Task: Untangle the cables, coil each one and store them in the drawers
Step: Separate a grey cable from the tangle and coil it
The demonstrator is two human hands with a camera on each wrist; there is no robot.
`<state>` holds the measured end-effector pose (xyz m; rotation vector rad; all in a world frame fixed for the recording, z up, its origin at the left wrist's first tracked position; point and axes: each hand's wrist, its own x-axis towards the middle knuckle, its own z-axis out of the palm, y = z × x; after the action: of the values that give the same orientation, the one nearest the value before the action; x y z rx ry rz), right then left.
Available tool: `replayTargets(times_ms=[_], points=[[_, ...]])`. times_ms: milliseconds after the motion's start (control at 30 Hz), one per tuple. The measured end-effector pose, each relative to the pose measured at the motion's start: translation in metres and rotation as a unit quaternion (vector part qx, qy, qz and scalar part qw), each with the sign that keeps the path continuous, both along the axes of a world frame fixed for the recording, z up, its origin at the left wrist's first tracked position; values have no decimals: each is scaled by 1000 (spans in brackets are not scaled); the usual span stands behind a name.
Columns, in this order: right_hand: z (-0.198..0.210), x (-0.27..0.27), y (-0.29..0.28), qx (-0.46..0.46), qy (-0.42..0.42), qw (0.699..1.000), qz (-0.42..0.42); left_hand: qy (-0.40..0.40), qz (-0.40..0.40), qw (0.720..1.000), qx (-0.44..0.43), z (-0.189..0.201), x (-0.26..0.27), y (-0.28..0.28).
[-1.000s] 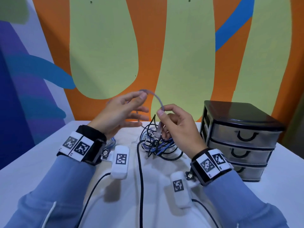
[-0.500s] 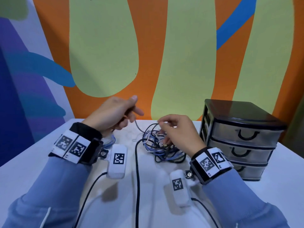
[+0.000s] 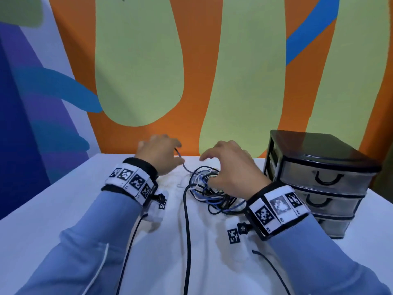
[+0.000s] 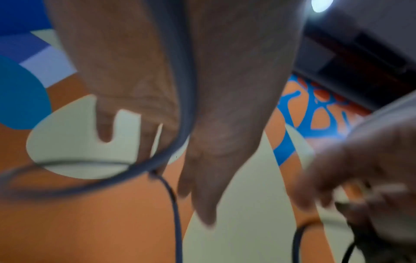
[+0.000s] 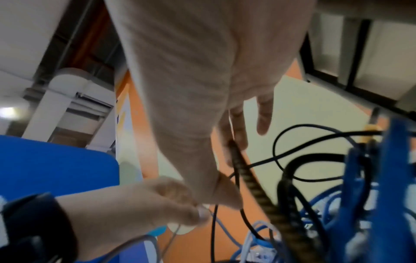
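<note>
A tangle of black, blue and white cables lies on the white table. My left hand is just left of it and pinches a thin grey-blue cable that sags down into the tangle. In the left wrist view this cable runs along the palm of my left hand. My right hand is on top of the tangle with the fingers pointing down into it. In the right wrist view the right hand grips a black braided cable.
A black three-drawer unit stands at the right, close behind my right hand, all drawers closed. A thick black cable runs from the tangle toward me between my arms. A painted wall rises right behind the table.
Both hands have come down from above the table. The grey-blue cable no longer arches between them; the right hand has let it go and dropped onto the tangle.
</note>
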<state>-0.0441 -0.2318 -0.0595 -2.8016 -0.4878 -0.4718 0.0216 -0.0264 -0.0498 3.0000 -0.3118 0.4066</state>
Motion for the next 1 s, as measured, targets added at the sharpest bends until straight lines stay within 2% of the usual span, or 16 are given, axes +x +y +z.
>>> replayTargets(times_ms=[33,100,167,233,300,367,467,633,733,833,933,1000], points=[[1,5,2,7,32,999,21,31,16,999,35,-3,2,-3],[-1,14,6,82,92,991,50,49,30,996,63,-8,4,-4],[-9,26,8,117,134,983,48,54,5,998,46,-9,3,-2],[-16,35,10,93,159,982,43,56,-26,998,16,-7,1,-2],[-20,39,13,64,169,983,44,13,-39,999,-7,-2,-2,-2],[-23,40,14,22,155,987,34,-59,-39,995,-69,6,-6,-1],[-28,42,14,11,124,992,4,-168,-14,966,-195,18,-10,5],[-30,37,12,146,10,989,-31,-278,34,895,-348,23,-17,9],[-28,30,12,227,-73,969,-57,-318,47,858,-401,24,-20,14],[-23,30,9,319,-101,938,-93,-335,-15,837,-433,23,-24,16],[-23,32,6,301,-87,943,-111,-354,-59,820,-446,22,-29,8],[-25,34,5,272,-77,951,-126,-369,-54,810,-452,24,-31,7]])
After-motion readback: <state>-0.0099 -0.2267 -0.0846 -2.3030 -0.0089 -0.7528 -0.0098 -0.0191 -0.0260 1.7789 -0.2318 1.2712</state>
